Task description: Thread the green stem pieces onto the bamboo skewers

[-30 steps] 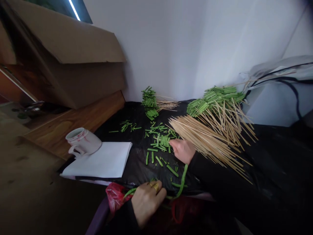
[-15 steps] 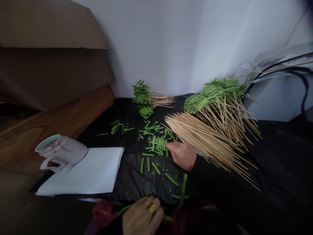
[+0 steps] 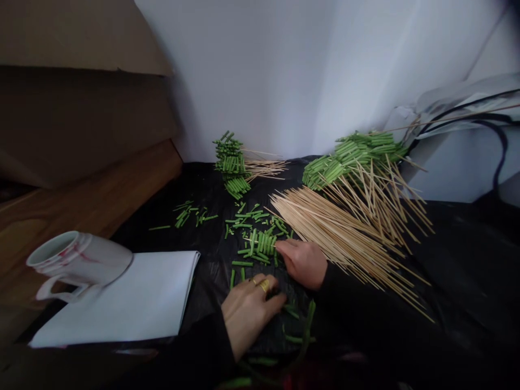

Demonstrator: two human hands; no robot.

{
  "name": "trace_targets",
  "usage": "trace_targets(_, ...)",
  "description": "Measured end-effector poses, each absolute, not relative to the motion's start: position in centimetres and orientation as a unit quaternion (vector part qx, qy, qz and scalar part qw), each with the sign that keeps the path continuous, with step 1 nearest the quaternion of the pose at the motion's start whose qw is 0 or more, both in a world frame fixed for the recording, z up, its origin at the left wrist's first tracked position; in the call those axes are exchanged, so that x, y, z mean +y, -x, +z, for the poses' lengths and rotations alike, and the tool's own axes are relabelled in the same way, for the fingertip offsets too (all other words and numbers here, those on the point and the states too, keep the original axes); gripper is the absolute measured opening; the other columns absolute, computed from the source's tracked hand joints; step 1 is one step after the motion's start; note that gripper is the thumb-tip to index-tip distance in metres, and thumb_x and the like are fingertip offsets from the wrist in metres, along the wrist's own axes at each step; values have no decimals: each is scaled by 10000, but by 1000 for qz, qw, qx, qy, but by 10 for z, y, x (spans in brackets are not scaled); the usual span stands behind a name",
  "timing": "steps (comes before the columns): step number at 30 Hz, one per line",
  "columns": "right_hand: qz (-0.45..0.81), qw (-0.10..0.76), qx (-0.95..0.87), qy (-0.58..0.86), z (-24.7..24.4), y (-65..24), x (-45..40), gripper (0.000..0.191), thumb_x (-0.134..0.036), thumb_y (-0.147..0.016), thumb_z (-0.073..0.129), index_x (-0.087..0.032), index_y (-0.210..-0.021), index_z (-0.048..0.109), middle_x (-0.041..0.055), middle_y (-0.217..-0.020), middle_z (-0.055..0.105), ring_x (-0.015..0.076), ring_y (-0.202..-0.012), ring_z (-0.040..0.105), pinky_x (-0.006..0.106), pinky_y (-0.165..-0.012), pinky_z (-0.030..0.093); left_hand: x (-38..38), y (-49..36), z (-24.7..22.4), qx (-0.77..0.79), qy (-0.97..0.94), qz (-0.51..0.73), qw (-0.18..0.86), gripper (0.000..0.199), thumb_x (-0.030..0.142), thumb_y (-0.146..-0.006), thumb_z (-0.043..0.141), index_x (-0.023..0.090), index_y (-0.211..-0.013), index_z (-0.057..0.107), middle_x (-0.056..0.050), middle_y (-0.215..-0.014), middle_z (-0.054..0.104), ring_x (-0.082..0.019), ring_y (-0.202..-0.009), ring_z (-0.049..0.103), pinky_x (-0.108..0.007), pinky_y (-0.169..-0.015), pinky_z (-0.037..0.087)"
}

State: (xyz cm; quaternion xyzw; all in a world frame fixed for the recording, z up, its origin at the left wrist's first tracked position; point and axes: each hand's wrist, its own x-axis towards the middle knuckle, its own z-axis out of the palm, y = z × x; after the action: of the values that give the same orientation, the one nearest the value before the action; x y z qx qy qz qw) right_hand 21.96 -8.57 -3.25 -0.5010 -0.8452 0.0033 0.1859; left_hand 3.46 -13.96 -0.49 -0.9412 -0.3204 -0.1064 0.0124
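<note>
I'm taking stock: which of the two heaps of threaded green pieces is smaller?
The left heap, by the wall; fewer sticks jut from it than from the broader right heap.

Black sheet (image 3: 203,281) over the worktop looked like thin plastic, creased, faint sheen. Loose skewers (image 3: 345,233) were bare pale wood, matt; same for the threaded skewer (image 3: 247,239) in the right hand (image 3: 304,262). Bean pieces (image 3: 266,243) looked smooth, low sheen. Mug (image 3: 99,259) read as glazed ceramic, smooth, soft gloss. Folded sheets (image 3: 138,303) were white paper, smooth, matt. Box (image 3: 81,114) was brown cardboard, matt. Wooden surface (image 3: 134,179) showed grain, slight sheen. Wall (image 3: 252,81) was smooth, matt. Bag (image 3: 442,103) was translucent plastic, crinkled. Ring (image 3: 265,285) was shiny yellow metal. Sleeve (image 3: 207,346) was dark, matt cloth.
</note>
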Motion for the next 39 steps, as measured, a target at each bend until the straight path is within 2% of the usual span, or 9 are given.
trace_targets(4,3,193,-849,492,-33,-219,-87,237,-166,-916,398,-211,-982,621,7,-805,651,124,-695,579,283,-573,272,-128,-36,-14,-303,949,-69,57,93,187,-880,556,185,-800,604,-19,-799,607,-176,-740,536,-286,-633,430)
trace_targets(9,14,256,-821,509,-38,-221,-85,244,-195,-937,385,-205,-977,625,17,-817,666,131,-736,606,258,-625,332,-89,-18,-4,-376,920,-54,97,122,173,-886,535,178,-793,615,-44,-822,633,-199,-785,549,-311,-676,425)
trace_targets(11,13,291,-801,523,-40,-223,-82,255,-206,-945,380,-205,-980,633,28,-856,680,135,-774,621,247,-665,361,-67,-8,2,-406,909,-67,65,51,204,-851,596,184,-833,638,-48,-865,647,-208,-829,564,-310,-706,431)
trace_targets(13,9,320,-781,537,-41,-227,-79,260,-217,-947,382,-201,-969,641,39,-878,688,143,-813,631,242,-702,384,-46,1,9,-423,899,-110,-5,142,300,-809,661,200,-911,662,-44,-936,658,-200,-864,582,-295,-738,437)
trace_targets(15,5,344,-766,543,-38,-232,-77,263,-223,-947,387,-192,-946,648,47,-877,691,151,-837,636,242,-727,400,-28,6,14,-446,877,-160,-82,191,378,-822,636,208,-892,687,-30,-882,665,-166,-771,595,-272,-711,436)
trace_targets(24,-35,452,-753,477,-2,-229,-65,184,-196,-928,452,-170,-992,623,28,-879,688,140,-793,636,238,-720,420,-7,8,-7,-416,809,-289,-297,229,360,-814,634,153,-780,726,-67,-749,681,-166,-681,603,-265,-646,439)
trace_targets(30,-34,424,-776,466,-28,-224,-67,156,-174,-929,458,-177,-977,606,9,-787,673,116,-643,610,236,-636,401,-13,11,-17,-366,830,-279,-316,199,352,-745,721,160,-797,738,-66,-767,673,-161,-684,603,-265,-651,445)
trace_targets(35,11,431,-766,477,-36,-226,-71,143,-189,-938,454,-188,-974,593,0,-777,665,110,-661,619,227,-633,398,-13,10,-7,-402,812,-297,-301,192,321,-838,619,164,-830,731,-61,-781,672,-158,-708,601,-271,-683,442)
trace_targets(39,13,424,-765,484,-35,-227,-69,149,-198,-942,448,-188,-965,594,5,-778,662,114,-669,618,230,-647,402,-7,9,7,-402,841,-193,-305,170,311,-739,726,171,-837,731,-42,-775,664,-154,-676,582,-260,-644,427)
